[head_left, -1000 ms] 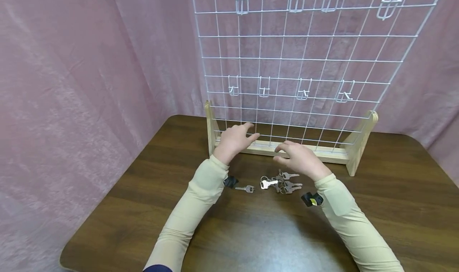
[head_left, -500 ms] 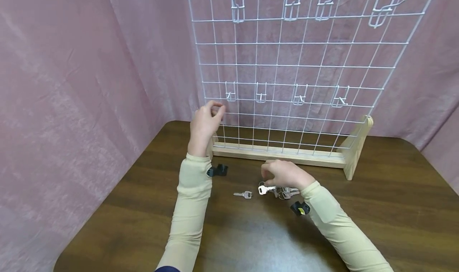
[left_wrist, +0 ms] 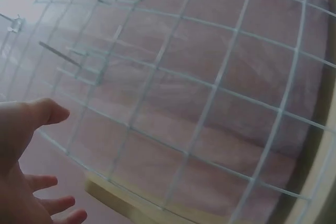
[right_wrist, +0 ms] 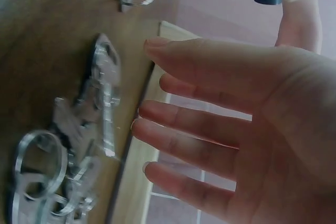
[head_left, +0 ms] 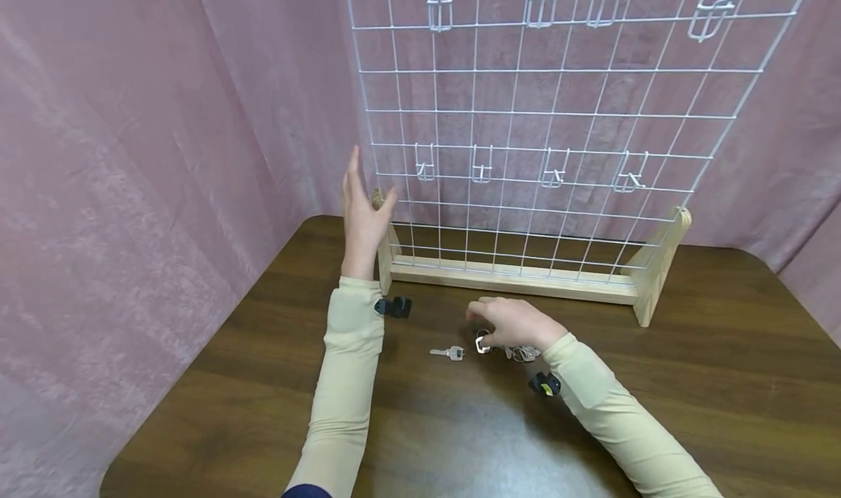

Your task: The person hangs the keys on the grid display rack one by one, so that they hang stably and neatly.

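Note:
My left hand [head_left: 363, 224] is raised beside the left wooden foot [head_left: 385, 264] of a white wire grid rack [head_left: 545, 70]. Its fingers are stretched out and hold nothing; in the left wrist view the thumb and fingertips show in front of the wires. Over a cluster of metal keys with rings [right_wrist: 105, 72] hovers my right hand [head_left: 519, 323], fingers loosely spread and apart from the keys in the right wrist view. It partly covers the cluster in the head view. To its left, a single key [head_left: 449, 353] lies flat on the brown table.
Small white hooks hang on the grid in two rows, such as a lower hook [head_left: 482, 172] and a longer upper hook [head_left: 716, 9]. A wooden base bar [head_left: 512, 281] runs along the grid's bottom. Pink curtain [head_left: 164, 155] surrounds the table [head_left: 263, 381].
My left hand has moved left and up to the rack's left side, and its fingers have straightened. My right hand has come left and down over the keys.

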A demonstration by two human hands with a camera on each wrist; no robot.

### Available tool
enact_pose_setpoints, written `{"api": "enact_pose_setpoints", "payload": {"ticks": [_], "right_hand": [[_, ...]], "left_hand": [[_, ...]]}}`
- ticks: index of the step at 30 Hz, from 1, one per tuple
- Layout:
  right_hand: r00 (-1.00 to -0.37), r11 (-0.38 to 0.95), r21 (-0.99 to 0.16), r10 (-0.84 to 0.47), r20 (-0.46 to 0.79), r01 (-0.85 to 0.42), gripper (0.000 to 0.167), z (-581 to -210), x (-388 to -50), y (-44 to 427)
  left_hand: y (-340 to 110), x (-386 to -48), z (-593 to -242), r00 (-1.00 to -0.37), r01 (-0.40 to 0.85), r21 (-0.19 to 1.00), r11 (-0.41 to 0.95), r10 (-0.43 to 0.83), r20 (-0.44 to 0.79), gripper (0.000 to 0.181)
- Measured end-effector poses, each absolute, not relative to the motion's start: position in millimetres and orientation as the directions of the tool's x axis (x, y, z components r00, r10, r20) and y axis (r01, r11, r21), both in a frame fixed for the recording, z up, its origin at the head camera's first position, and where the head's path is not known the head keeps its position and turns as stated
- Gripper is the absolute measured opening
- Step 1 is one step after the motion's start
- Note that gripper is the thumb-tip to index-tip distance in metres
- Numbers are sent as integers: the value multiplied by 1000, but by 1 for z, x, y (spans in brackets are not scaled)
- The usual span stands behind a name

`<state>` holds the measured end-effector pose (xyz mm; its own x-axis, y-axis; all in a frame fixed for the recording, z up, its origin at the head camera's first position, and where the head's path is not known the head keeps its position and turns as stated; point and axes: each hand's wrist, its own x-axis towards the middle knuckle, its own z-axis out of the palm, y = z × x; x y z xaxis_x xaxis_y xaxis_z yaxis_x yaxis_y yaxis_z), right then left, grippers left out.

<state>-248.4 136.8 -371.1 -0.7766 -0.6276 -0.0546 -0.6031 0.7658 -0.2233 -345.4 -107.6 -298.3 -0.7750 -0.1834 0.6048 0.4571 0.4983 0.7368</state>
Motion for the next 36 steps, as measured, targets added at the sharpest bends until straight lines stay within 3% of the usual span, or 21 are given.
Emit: {"api": "enact_pose_setpoints", "payload": {"ticks": [6,14,21,29,36], "right_hand": [[-765,754,-186,-644,-21,-630,35,-383,-247,130],[-636,622,-161,-770,51,-766,34,-396,-243,116],[-546,536,-120,-835,69,-835,16,-402,-244,112],[-534,528,-80,-839,107,-845,16,-398,-242,114],[-562,558,-78,-806,187,-826,18,-384,-241,122]], "left_hand": [[-112,-357,-313,-829,457,799,391,-138,542,89],[-114,-364,-325,-887,380,855,354,-123,445,75],[-115,-366,-330,-889,359,856,372,-142,435,69],[-115,-365,-330,-897,342,867,364,-148,416,64],[-119,-366,-334,-911,317,865,390,-127,392,59]]}}
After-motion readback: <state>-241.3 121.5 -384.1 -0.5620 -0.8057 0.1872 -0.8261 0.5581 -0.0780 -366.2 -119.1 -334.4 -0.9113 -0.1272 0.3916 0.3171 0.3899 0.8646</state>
